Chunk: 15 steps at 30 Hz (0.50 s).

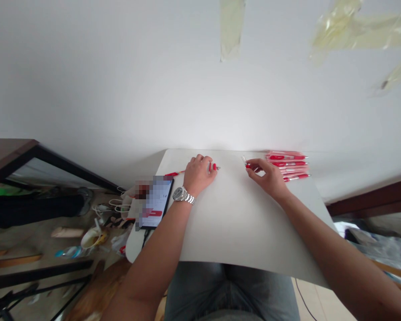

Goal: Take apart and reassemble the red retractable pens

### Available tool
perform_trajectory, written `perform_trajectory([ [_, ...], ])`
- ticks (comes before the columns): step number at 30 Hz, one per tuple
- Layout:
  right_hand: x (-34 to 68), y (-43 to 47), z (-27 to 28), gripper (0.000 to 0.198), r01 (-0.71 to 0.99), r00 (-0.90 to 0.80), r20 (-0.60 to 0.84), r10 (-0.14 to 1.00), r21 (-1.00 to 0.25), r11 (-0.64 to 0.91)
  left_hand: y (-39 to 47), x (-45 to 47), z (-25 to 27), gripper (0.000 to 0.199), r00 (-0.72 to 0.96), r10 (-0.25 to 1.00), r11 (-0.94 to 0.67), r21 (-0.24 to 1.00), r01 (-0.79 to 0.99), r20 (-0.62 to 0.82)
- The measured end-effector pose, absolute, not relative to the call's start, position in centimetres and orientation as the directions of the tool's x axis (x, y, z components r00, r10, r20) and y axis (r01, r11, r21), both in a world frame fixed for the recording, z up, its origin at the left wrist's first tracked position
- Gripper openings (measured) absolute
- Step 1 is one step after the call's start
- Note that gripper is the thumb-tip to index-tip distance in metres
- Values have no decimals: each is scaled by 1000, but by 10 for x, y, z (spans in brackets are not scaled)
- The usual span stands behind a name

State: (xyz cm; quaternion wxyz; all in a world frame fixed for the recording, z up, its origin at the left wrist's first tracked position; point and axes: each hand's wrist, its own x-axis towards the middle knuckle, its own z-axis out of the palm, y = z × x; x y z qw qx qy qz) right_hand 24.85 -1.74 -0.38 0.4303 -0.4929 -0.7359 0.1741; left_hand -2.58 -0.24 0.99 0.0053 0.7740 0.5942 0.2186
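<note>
My left hand [199, 173], with a metal-band watch on its wrist, is closed over the table's left half. A red pen part [214, 166] with a small silvery tip shows at its thumb and fingers; the rest is hidden by the hand. My right hand [266, 174] pinches a short clear pen barrel [243, 159] with a red end, tilted and raised a little off the tabletop. Just right of that hand lies a pile of red-and-clear pens [290, 163], partly covered by my fingers. Another red pen piece [172, 174] lies left of my left hand.
A phone [157, 207] with a lit screen and a cable lies at the left edge of the white table [234, 232]. A wall with tape strips [232, 31] rises behind. On the floor at left are a cup [90, 239] and a plastic bottle [68, 253].
</note>
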Motion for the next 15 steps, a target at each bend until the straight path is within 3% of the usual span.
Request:
perform_trajectory([
  [15, 249, -17, -5, 23, 581, -156, 466, 871, -670, 463, -3, -27, 9, 33, 250, 918, -323, 213, 922, 308],
])
